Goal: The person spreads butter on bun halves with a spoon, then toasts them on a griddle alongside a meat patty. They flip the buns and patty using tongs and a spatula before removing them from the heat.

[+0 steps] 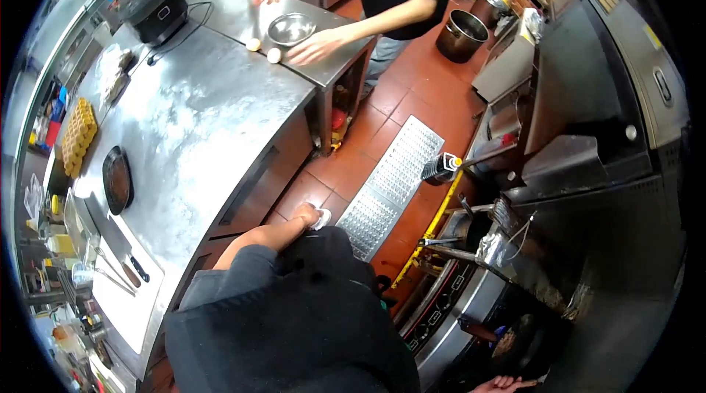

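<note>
My left hand (304, 213) is closed around a small white object (321, 219), low beside the steel counter and above the tiled floor; its kind is not clear. At the bottom edge, my right hand (501, 384) grips the light wooden handle (527, 383) of a utensil. The rest of that utensil is too dark to make out. Near this hand, on the stove, is a dark pan (529, 345) with some browned food (504, 343) in it.
Across the counter (220, 113), a co-worker's hands (320, 46) are beside a metal bowl (291, 28) and two pale round items. A black plate (118, 180), egg trays (78, 136) and a knife (139, 268) lie left. A dark bottle (441, 168) and large pot (462, 34) stand on the floor.
</note>
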### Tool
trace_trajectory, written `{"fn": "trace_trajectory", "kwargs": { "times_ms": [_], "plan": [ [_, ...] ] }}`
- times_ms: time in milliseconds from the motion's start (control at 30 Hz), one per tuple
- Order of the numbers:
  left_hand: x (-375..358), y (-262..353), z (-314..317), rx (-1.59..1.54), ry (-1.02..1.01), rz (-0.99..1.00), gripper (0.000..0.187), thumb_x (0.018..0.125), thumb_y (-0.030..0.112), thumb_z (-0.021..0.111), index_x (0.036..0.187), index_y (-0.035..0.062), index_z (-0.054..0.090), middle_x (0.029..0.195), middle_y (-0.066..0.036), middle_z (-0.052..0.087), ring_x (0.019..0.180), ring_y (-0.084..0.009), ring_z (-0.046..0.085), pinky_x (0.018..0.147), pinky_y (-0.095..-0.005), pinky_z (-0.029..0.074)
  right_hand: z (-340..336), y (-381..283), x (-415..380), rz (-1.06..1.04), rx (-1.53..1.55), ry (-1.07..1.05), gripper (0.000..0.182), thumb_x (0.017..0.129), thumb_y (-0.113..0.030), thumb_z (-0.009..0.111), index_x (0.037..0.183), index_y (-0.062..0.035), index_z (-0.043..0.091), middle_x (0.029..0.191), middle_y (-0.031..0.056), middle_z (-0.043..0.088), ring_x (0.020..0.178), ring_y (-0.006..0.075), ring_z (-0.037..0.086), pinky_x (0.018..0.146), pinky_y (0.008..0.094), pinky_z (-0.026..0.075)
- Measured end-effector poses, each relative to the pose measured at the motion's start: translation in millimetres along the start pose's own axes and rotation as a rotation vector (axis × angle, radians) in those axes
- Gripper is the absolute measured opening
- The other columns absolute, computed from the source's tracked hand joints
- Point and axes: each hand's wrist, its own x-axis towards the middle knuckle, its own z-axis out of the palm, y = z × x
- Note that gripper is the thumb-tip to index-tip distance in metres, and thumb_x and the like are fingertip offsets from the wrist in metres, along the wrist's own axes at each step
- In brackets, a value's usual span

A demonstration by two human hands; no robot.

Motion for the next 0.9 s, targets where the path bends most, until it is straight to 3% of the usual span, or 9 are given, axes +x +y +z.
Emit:
{"fn": "trace_trajectory", "kwargs": {
  "times_ms": [67, 167, 233, 367, 400, 467, 500, 567, 900],
  "plan": [
    [-15, 17, -27, 0.076, 0.012, 0.059, 0.044, 0.075, 0.04, 0.063, 0.102, 0.005, 0.065, 0.105, -0.019, 0.062, 0.1, -0.0326, 0.059, 0.089, -0.0381, 0.045, -6, 12, 18, 0.236, 0.134, 0.058, 0.026, 0.09, -0.013, 0.044, 0.114, -0.0202, 0.052, 0.06, -0.0051, 0.026, 0.047, 0.0078, 0.025, 0.042, 0.0214, 0.021],
    [-34, 35, -74, -0.067, 0.056, 0.216, 0.041, 0.077, 0.04, 0.064, 0.094, 0.0026, 0.066, 0.095, -0.02, 0.063, 0.094, -0.0336, 0.06, 0.084, -0.0425, 0.046, 49, 2, -31, 0.078, 0.017, -0.002, 0.008, 0.093, -0.023, 0.045, 0.089, -0.019, 0.05, 0.057, -0.0055, 0.024, 0.045, 0.0074, 0.024, 0.04, 0.0209, 0.019],
    [-30, 33, -91, -0.078, 0.061, 0.211, 0.041, 0.076, 0.04, 0.065, 0.093, 0.0027, 0.066, 0.095, -0.021, 0.064, 0.094, -0.0339, 0.06, 0.083, -0.0427, 0.046, 66, 5, -45, 0.062, -0.08, 0.036, 0.032, 0.093, -0.041, 0.046, 0.071, -0.0191, 0.036, 0.054, -0.0062, 0.021, 0.043, 0.0069, 0.021, 0.038, 0.0206, 0.017],
    [-8, 19, -115, -0.097, 0.069, 0.184, 0.043, 0.075, 0.042, 0.065, 0.09, 0.0013, 0.067, 0.094, -0.022, 0.063, 0.092, -0.0354, 0.061, 0.082, -0.0424, 0.047, 92, 20, -76, -0.015, -0.157, 0.012, 0.049, 0.086, -0.057, 0.047, 0.062, -0.0206, 0.026, 0.052, -0.0073, 0.014, 0.042, 0.006, 0.02, 0.039, 0.0203, 0.015],
    [-3, 12, -117, -0.092, 0.043, 0.183, 0.043, 0.075, 0.042, 0.064, 0.089, 0.0009, 0.067, 0.094, -0.022, 0.063, 0.092, -0.0357, 0.061, 0.082, -0.0423, 0.047, 83, 28, -73, 0.008, -0.108, 0.03, 0.035, 0.088, -0.051, 0.049, 0.072, -0.02, 0.044, 0.054, -0.0065, 0.016, 0.043, 0.0068, 0.022, 0.039, 0.0208, 0.017],
    [9, 2, -116, -0.014, 0.043, 0.18, 0.044, 0.075, 0.042, 0.064, 0.088, 0.0006, 0.067, 0.093, -0.022, 0.063, 0.091, -0.0358, 0.061, 0.081, -0.0424, 0.047, 81, 35, -74, -0.021, -0.143, 0.068, 0.025, 0.09, -0.042, 0.051, 0.109, -0.0267, 0.054, 0.057, -0.0055, 0.019, 0.046, 0.0082, 0.026, 0.041, 0.0219, 0.02],
    [11, -2, -117, -0.04, 0.053, 0.221, 0.044, 0.075, 0.042, 0.064, 0.088, 0.0005, 0.067, 0.092, -0.023, 0.063, 0.09, -0.036, 0.061, 0.081, -0.0424, 0.047, 78, 36, -72, -0.028, -0.137, 0.074, 0.025, 0.09, -0.042, 0.051, 0.109, -0.0267, 0.054, 0.057, -0.0055, 0.019, 0.046, 0.0082, 0.026, 0.041, 0.0219, 0.02],
    [11, 1, -121, -0.07, 0.05, 0.252, 0.043, 0.075, 0.042, 0.063, 0.088, 0.0006, 0.067, 0.091, -0.023, 0.063, 0.09, -0.0363, 0.061, 0.081, -0.0424, 0.047, 76, 35, -70, 0.079, -0.108, 0.025, 0.05, 0.091, -0.034, 0.05, 0.137, -0.036, 0.03, 0.059, -0.0046, 0.022, 0.048, 0.0097, 0.03, 0.042, 0.0228, 0.023],
    [16, 8, -100, -0.01, 0.022, 0.209, 0.042, 0.075, 0.041, 0.065, 0.09, 0.0022, 0.068, 0.097, -0.024, 0.062, 0.094, -0.0384, 0.058, 0.086, -0.043, 0.044, 95, 22, -75, 0.023, -0.041, 0.04, 0.053, 0.09, -0.034, 0.054, 0.138, -0.0337, 0.031, 0.059, -0.0058, 0.023, 0.047, 0.0079, 0.029, 0.041, 0.0204, 0.025]
  ]
}}
